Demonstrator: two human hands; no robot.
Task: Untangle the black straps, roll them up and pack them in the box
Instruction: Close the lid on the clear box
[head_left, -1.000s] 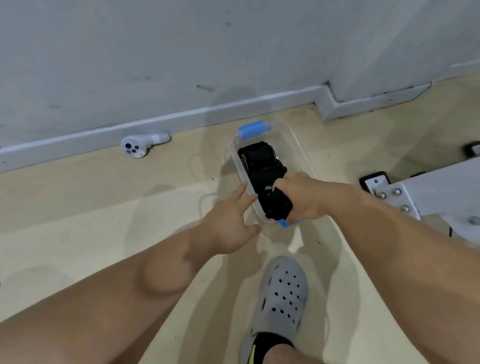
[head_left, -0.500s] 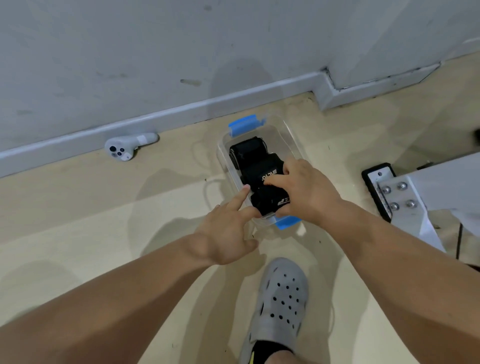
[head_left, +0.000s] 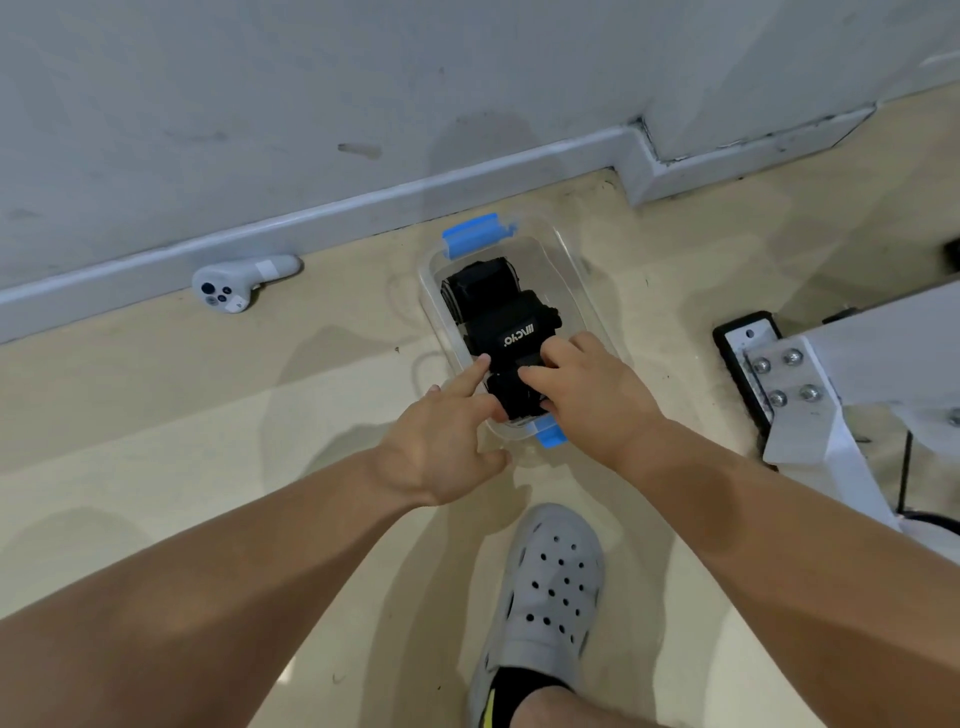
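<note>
A clear plastic box (head_left: 574, 273) with blue clips stands on the floor by the wall. Rolled black straps lie in it: one at the far end (head_left: 480, 283), one with a white logo in the middle (head_left: 519, 319), and a near roll (head_left: 511, 397). My right hand (head_left: 592, 397) holds the near roll inside the box, with fingers over its top and the thumb at its near side. The outstretched index finger of my left hand (head_left: 441, 441) touches the left side of the rolls at the box's left wall. The near roll is partly hidden by both hands.
A white game controller (head_left: 234, 283) lies by the skirting board on the left. A white metal frame with bolts (head_left: 789, 379) and a black foot stands on the right. My grey clog (head_left: 545, 587) is on the floor just behind the box.
My right hand has lowered the near roll into the box and now lies flatter over it. My left index finger has moved up against the rolls. The view has shifted slightly.
</note>
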